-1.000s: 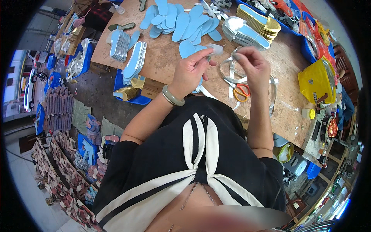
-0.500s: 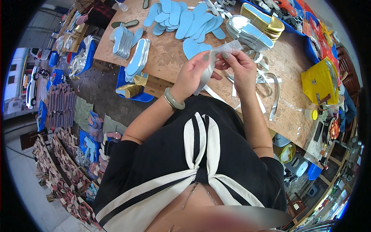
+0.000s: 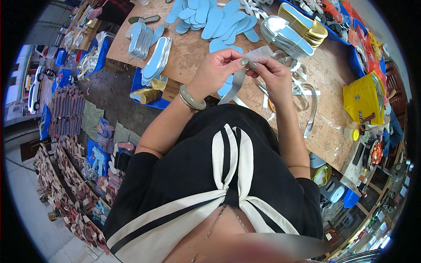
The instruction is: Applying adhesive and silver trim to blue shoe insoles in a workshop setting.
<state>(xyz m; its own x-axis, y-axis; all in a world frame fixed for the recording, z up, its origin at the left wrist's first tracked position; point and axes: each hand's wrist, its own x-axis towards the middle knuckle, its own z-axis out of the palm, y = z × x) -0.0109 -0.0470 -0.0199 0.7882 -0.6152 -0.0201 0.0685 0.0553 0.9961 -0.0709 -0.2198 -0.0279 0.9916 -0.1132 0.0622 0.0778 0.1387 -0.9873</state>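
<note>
A silvery grey strip [image 3: 237, 84] is stretched between my hands above the near edge of the table. My left hand [image 3: 218, 72] pinches it between thumb and finger, and its lower part hangs down beside that palm. Thumb to thumb with it, my right hand [image 3: 275, 77] grips the strip close by. A pale, sheer-looking end [image 3: 259, 52] sticks out above the fingertips. Just past my hands lie loose blue insoles [image 3: 215, 23]. More silver strips [image 3: 301, 94] lie curled on the table to the right of my right hand.
Stacked silver-edged insoles [image 3: 156, 59] stand at the table's left edge. Tied bundles with silver [image 3: 280, 37] and gold [image 3: 307, 26] edges sit at the back right. A yellow bag [image 3: 363, 98] and a small yellow-lidded jar [image 3: 351, 133] are on the right. Below the left edge is a blue bin [image 3: 151, 100].
My left hand's thumb has come in against the right thumb, and its fingers have curled closer. The strip's hanging part has swung a little. The view has shifted slightly.
</note>
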